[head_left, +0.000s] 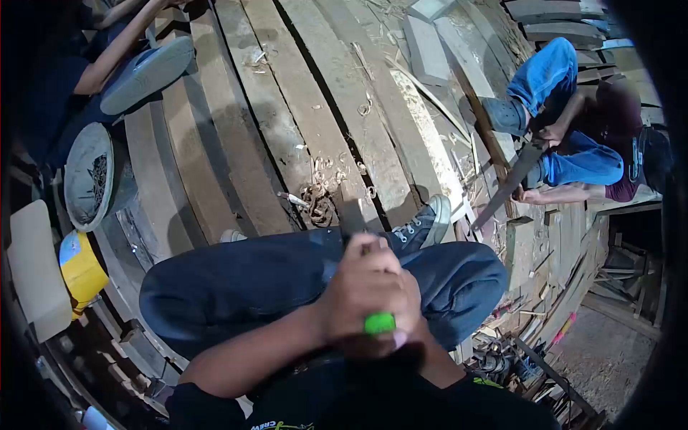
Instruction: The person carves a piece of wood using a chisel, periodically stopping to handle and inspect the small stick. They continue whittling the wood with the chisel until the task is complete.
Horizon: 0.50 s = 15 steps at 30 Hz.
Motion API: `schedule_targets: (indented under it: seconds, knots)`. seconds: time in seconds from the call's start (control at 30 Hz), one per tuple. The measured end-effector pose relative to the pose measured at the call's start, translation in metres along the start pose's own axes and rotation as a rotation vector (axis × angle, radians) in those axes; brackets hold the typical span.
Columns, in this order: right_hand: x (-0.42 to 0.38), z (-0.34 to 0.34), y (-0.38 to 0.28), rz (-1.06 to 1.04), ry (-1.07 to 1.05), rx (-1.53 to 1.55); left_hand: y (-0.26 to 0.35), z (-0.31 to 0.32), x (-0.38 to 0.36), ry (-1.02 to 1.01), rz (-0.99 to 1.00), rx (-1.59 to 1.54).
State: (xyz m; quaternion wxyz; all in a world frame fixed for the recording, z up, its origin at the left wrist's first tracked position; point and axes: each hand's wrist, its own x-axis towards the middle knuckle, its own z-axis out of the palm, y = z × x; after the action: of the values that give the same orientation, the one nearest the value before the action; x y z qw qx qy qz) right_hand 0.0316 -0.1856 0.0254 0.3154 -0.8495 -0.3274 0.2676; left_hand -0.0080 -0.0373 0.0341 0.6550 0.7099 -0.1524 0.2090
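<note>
In the head view my left hand and my right hand are clasped together in front of my lap, fingers closed around one hand tool. A bright green handle end of this tool shows between my hands, toward me. Beyond my knuckles juts a dark flat blade, angled down to the planks; its exact kind is not clear. My left hand covers much of my right, which is partly shaded. Just past the blade lie curled wood shavings on the wooden planks.
At right, another person in blue jeans holds a long saw. At upper left shows another person's sandal. A bowl of nails and a yellow container stand at left. Gaps run between planks.
</note>
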Motion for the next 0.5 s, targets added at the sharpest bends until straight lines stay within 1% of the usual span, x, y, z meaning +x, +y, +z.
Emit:
schedule_targets:
  seconds: [0.07,0.1,0.17,0.2,0.23,0.3,0.33,0.37,0.43,0.47,0.5]
  knots:
    - [-0.003,0.005,-0.003,0.292,0.003,0.158,0.005,-0.005,0.005,-0.038,0.022,-0.031]
    - [-0.003,0.003,-0.003,0.298,0.006,0.155,0.006,-0.005,0.006,-0.062,0.042,-0.062]
    - [0.002,-0.008,-0.013,-0.153,0.118,-0.020,-0.014,-0.010,0.002,-0.056,-0.026,0.018]
    - [0.000,-0.006,-0.004,-0.133,0.047,-0.003,-0.015,-0.007,0.001,-0.051,-0.033,0.035]
    - [0.002,-0.006,-0.007,-0.140,0.047,-0.002,-0.013,-0.003,0.000,-0.052,-0.044,0.052]
    - [0.005,-0.006,-0.013,-0.008,0.034,0.158,0.000,0.003,-0.003,-0.026,-0.029,0.025]
    - [0.005,-0.012,-0.026,0.226,-0.046,0.125,0.004,0.005,-0.004,-0.004,-0.018,-0.014]
    - [0.003,-0.011,-0.022,0.237,-0.041,0.128,-0.002,0.002,-0.002,-0.012,-0.020,-0.023]
    - [-0.002,-0.005,-0.005,-0.032,0.013,-0.051,-0.020,-0.006,0.005,-0.046,0.020,0.012]
    - [0.001,-0.004,-0.003,0.006,-0.024,-0.028,-0.025,-0.009,0.006,-0.048,-0.051,0.069]
    - [0.000,-0.003,-0.006,0.002,-0.024,-0.028,-0.022,-0.007,0.004,-0.047,-0.051,0.072]
